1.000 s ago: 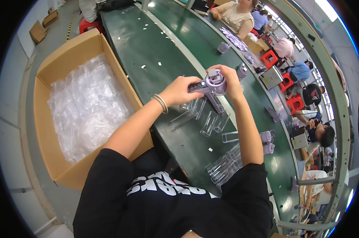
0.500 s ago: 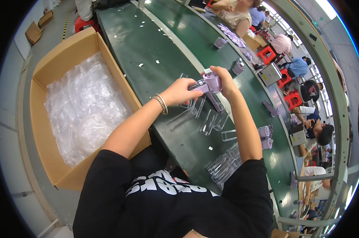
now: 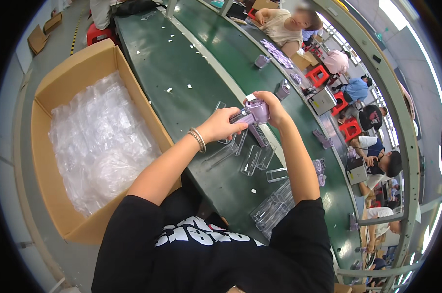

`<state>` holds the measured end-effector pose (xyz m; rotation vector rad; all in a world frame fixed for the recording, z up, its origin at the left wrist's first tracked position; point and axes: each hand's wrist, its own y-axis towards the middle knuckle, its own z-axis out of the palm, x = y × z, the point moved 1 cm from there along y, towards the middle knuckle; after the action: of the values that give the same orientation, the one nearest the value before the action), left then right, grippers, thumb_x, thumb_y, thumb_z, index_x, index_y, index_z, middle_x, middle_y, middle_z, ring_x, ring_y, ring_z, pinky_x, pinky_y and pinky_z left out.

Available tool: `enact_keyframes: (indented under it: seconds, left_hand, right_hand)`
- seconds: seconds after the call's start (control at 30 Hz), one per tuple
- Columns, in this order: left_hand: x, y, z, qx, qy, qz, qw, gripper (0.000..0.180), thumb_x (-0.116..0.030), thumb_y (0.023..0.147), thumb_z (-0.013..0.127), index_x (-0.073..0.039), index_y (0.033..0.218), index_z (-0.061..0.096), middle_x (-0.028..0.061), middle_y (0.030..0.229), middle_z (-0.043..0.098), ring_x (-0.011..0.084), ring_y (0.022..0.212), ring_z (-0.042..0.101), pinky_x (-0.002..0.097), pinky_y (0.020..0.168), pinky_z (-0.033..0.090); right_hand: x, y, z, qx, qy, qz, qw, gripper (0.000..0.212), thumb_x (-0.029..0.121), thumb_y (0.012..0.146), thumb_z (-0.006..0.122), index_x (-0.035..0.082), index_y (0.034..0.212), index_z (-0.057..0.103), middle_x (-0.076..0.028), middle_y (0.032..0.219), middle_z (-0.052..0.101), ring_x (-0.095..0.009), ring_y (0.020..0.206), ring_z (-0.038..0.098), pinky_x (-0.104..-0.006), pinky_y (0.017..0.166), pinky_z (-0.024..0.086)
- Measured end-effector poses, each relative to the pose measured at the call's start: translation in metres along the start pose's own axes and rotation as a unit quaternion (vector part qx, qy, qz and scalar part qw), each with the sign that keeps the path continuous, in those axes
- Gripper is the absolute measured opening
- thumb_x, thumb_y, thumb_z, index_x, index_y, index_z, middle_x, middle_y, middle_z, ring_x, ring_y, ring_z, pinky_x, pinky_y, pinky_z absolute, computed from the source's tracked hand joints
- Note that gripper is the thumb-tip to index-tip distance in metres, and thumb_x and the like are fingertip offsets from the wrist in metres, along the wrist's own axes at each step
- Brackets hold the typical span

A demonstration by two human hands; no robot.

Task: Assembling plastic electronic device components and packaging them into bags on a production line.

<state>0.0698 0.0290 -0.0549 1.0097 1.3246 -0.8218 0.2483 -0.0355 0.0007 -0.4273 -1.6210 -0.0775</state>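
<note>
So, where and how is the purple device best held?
Probably at both ends of the purple device: the left hand on the slim handle, coming from the left, where it points; the right hand around the rounded head, from the right, since that end is wider and likely needs support.

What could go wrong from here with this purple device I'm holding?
The purple device could slip: your left hand grips its handle, your right hand its round end, and a fall might scratch it or the loose clear cases nearby.

Your right forearm shows close to the case pile, so a swing might knock it, though I can't tell the exact gap.
</note>
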Motion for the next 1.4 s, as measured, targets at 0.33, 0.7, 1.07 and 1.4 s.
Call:
enact_keyframes:
  seconds: [0.33, 0.7, 1.07, 1.4]
  left_hand:
    - [-0.004, -0.003, -0.010, 0.113, -0.150, -0.062, 0.980, 0.026, -0.022, 0.082, 0.064, -0.001, 0.096, 0.058, 0.0065, 0.079, 0.063, 0.0108, 0.051, 0.056, 0.0231, 0.047, 0.047]
    - [0.006, 0.005, -0.051, -0.247, 0.015, -0.139, 0.959, 0.041, -0.030, 0.085, 0.057, 0.001, 0.111, 0.053, 0.0104, 0.099, 0.061, 0.0180, 0.093, 0.056, 0.0291, 0.082, 0.044]
    - [0.053, 0.029, -0.028, -0.090, 0.370, -0.162, 0.910, 0.056, -0.027, 0.079, 0.063, 0.010, 0.115, 0.044, 0.0279, 0.111, 0.054, 0.0401, 0.104, 0.056, 0.0426, 0.087, 0.047]
    - [0.049, 0.027, -0.043, -0.194, 0.134, 0.006, 0.972, 0.044, -0.002, 0.070, 0.058, -0.003, 0.113, 0.047, 0.0109, 0.100, 0.059, 0.0185, 0.087, 0.057, 0.0308, 0.076, 0.048]
  right_hand:
    - [0.028, -0.049, 0.014, 0.097, -0.038, 0.017, 0.994, 0.050, 0.040, 0.085, 0.052, 0.006, 0.122, 0.051, -0.010, 0.103, 0.060, -0.019, 0.087, 0.062, -0.0309, 0.072, 0.051]
    - [-0.032, -0.093, -0.086, -0.331, -0.085, -0.100, 0.935, 0.057, 0.034, 0.072, 0.074, -0.004, 0.108, 0.050, -0.002, 0.065, 0.053, -0.008, 0.043, 0.043, -0.0216, 0.036, 0.032]
    - [-0.100, -0.016, -0.173, -0.326, -0.439, -0.037, 0.836, 0.100, 0.034, 0.063, 0.079, -0.001, 0.139, 0.024, -0.023, 0.135, 0.040, -0.036, 0.124, 0.041, -0.0377, 0.105, 0.031]
    - [-0.043, 0.013, -0.046, -0.015, -0.426, 0.031, 0.904, 0.068, 0.036, 0.064, 0.076, 0.007, 0.122, 0.055, -0.015, 0.095, 0.066, -0.025, 0.083, 0.064, -0.0340, 0.080, 0.049]
